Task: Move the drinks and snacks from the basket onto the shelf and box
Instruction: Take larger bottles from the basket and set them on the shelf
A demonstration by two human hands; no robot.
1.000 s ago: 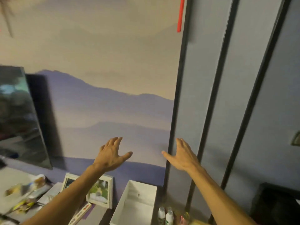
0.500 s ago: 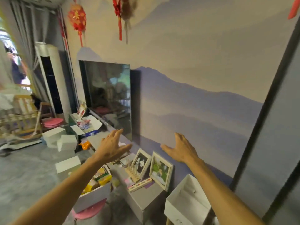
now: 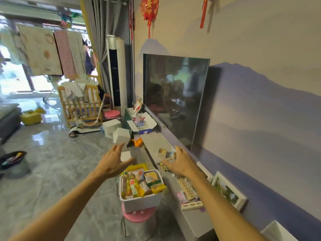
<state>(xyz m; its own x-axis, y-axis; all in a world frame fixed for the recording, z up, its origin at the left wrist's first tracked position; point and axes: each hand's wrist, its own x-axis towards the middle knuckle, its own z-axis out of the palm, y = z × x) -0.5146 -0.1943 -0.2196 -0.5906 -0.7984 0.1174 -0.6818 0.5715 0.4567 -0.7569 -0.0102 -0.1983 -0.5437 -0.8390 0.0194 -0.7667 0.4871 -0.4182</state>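
Basket (image 3: 142, 203): white plastic, packed to the rim with snacks (image 3: 152, 184) in yellow and orange wrappers and at least one bottled drink (image 3: 123, 184) against its left wall. Set on a pink stool (image 3: 139, 215) on the floor, just beside the front of the long grey shelf (image 3: 156, 141); judged parked there to keep each carry short and to raise the load to shelf height. Judged not yet unloaded, with contents heaped level with the rim and no gaps noted. Left hand (image 3: 111, 164): empty, fingers straight and spread, held above and to the left of the basket, touching nothing. Right hand (image 3: 180, 164): likewise empty and splayed, held over the shelf edge to the basket's right, apart from all beneath it. Judged poised either side of the load before a first reach down. Shelf: run along the wall under a dark television (image 3: 173, 98); laden near the basket with a wooden peg rack (image 3: 187, 186), a picture frame (image 3: 229, 192) and a small carton (image 3: 162, 152); bare stretch noted before the television, judged the likeliest landing place. Box (image 3: 278, 230): white, only a corner recorded at the lower right edge, well apart from the basket, past the shelf's near end; contents not told. Stool narrower than the basket: risk of tipping judged if pulled from one side.
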